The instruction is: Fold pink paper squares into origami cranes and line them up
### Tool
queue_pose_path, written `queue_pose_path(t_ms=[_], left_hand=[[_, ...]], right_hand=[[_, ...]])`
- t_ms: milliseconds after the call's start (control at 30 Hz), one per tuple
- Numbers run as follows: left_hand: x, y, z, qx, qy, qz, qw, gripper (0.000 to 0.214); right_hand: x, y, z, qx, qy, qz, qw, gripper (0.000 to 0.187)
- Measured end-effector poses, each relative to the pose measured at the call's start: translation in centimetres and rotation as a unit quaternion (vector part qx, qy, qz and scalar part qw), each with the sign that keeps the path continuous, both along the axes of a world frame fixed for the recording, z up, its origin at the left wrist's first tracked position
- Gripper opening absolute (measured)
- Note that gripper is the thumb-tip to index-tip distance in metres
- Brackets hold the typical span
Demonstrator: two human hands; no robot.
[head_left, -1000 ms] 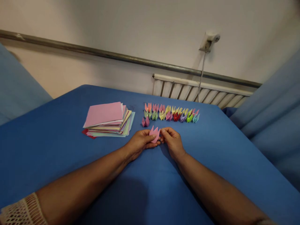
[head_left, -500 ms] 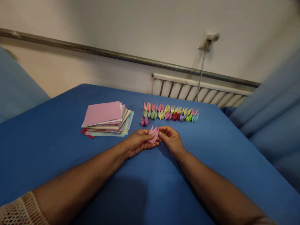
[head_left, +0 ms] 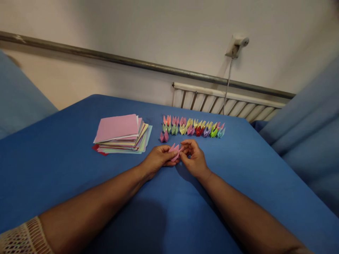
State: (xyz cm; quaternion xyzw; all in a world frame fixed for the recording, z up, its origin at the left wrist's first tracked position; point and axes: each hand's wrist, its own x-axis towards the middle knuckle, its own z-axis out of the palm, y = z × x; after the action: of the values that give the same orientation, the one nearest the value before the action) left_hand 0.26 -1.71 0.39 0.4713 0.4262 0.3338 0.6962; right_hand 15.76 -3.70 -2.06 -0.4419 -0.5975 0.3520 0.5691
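Observation:
A pink origami crane (head_left: 174, 149), partly folded with its points upward, is pinched in my left hand (head_left: 158, 158), thumb across its front. My right hand (head_left: 194, 158) is closed at the crane's right side, thumb and index finger gripping its edge there. The fingers cover the crane's lower and right parts. Just beyond my hands, a darker pink folded paper crane (head_left: 164, 136) stands alone in front of rows of small paper cranes (head_left: 198, 131) in many colours.
A thick stack of coloured paper (head_left: 118, 128) lies to the left on the blue table cover (head_left: 79, 169). Behind the table are a white radiator (head_left: 206, 97), a metal pipe (head_left: 132, 61) and a wall socket (head_left: 234, 47) with a cord. Blue curtains (head_left: 307, 134) hang at both sides.
My right hand's fingers have shifted and curled more around the crane's right edge. The crane has turned slightly and its points look more spread.

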Motion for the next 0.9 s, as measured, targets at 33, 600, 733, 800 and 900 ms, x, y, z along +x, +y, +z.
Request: queue_pose_path(t_ms=[33, 600, 733, 800, 900], left_hand=[[0.0, -0.04, 0.04, 0.0, 0.0, 0.005, 1.0, 0.033], [0.38, -0.51, 0.2, 0.004, -0.008, 0.031, 0.999, 0.032], [0.34, -0.48, 0.11, 0.002, -0.009, 0.028, 1.0, 0.032], [0.32, -0.48, 0.14, 0.002, -0.008, 0.026, 1.0, 0.032], [0.33, -0.54, 0.29, 0.002, -0.006, 0.026, 1.0, 0.032]], right_hand=[[0.0, 0.0, -0.07, 0.005, -0.014, -0.005, 1.0, 0.027], [0.36, -0.41, 0.29, 0.079, -0.124, -0.038, 0.988, 0.013], [0.39, -0.59, 0.48, 0.09, -0.136, -0.041, 0.986, 0.015], [0.36, -0.62, 0.53, 0.094, -0.134, -0.039, 0.986, 0.012], [0.31, -0.66, 0.61, 0.102, -0.139, -0.037, 0.984, 0.012]])
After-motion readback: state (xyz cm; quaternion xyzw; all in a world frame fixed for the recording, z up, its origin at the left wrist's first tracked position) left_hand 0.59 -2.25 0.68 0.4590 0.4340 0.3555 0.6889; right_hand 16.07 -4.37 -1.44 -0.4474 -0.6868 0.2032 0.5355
